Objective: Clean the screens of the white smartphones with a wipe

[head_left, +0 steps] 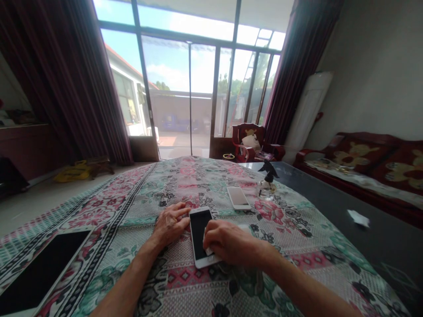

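Note:
A white smartphone [197, 235] with a dark screen lies face up on the flowered tablecloth [185, 176]. My left hand [170, 223] lies flat on the cloth with its fingers stretched out, the tips against the phone's upper left edge. Over the right side of the screen is my right hand [226, 241], its fingers closed on a white tissue [209, 251] that is mostly hidden. Beyond it lies a second white phone [238, 198]. A clear spray bottle [266, 189] with a black trigger head stands to that phone's right.
A tablet [44, 273] with a dark screen lies at the near left of the table. A crumpled white paper [358, 219] rests on the dark surface at right. Farther off are a wooden sofa [363, 154], a wooden armchair [249, 138] and glass doors [178, 97].

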Available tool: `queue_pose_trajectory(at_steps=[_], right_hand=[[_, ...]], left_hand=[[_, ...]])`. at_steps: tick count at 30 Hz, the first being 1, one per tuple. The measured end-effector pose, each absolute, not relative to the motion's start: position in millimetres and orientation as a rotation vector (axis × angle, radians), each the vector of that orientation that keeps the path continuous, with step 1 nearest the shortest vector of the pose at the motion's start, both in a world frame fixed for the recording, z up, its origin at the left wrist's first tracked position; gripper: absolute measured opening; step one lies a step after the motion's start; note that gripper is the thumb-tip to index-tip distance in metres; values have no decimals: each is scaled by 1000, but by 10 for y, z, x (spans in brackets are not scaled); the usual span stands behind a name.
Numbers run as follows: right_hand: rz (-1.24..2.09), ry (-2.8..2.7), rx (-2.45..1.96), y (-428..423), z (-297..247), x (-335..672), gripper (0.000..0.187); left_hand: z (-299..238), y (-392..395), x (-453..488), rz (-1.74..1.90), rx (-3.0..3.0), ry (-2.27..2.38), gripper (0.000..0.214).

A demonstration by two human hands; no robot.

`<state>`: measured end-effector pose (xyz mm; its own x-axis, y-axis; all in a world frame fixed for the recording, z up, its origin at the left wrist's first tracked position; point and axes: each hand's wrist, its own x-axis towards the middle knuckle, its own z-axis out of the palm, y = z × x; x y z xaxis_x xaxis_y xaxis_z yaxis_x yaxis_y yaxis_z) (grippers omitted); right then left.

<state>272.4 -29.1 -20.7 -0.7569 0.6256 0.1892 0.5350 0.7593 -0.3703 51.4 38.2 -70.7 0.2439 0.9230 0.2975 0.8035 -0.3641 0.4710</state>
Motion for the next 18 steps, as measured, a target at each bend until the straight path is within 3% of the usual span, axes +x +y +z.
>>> queue_pose_trajectory(at_steps=[5, 13, 18], right_hand=[[246, -2475, -1091, -136, -225, 2874, 21], [220, -2517, -785, -207, -315, 2454, 20], [258, -2538, -907, -91, -338, 2656, 22]], left_hand=[[-710, 386, 516, 783, 2292, 1634, 34], [-701, 369, 524, 796, 2352, 1616, 35], [-689, 366, 520, 791, 2350, 1610, 34]])
